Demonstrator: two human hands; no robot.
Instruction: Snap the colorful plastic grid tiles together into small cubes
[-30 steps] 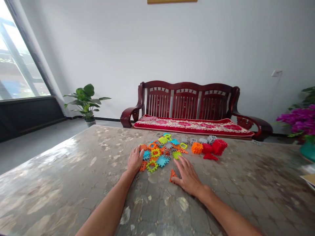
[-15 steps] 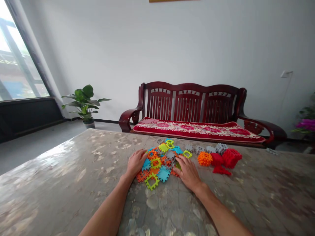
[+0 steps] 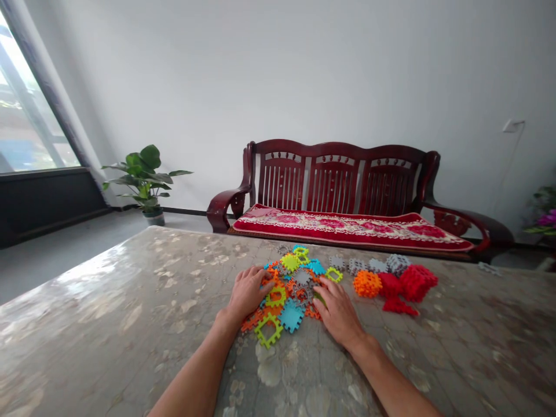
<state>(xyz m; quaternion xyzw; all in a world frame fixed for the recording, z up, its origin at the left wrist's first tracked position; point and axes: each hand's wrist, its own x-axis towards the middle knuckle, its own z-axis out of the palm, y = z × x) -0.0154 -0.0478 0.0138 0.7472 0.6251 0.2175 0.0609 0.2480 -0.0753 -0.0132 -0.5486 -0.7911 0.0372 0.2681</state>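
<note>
A loose pile of notched plastic puzzle tiles in lime, blue, orange and grey lies on the table. My left hand [image 3: 249, 294] rests over the pile's left side, fingers stretched forward and thumb on the tiles, covering some of them. At the right side is my right hand [image 3: 339, 313], its fingers apart and touching the edge tiles. Between the hands are a solid blue tile [image 3: 291, 315], a small lime frame [image 3: 275, 296] and a grey tile [image 3: 302, 277]. Nearest me lies a larger lime frame [image 3: 268, 331]. Neither hand lifts a tile.
Right of the pile stand an orange assembled block [image 3: 367, 284], a red cube [image 3: 417, 282] and a flat red piece [image 3: 400, 307]. Grey pieces [image 3: 398, 264] line up behind them. Past the patterned table [image 3: 130, 313] is a wooden bench [image 3: 334, 179].
My left hand has slid inward over the tiles, covering a blue one at the left. My right hand stays at the right edge. The view has shifted slightly.
</note>
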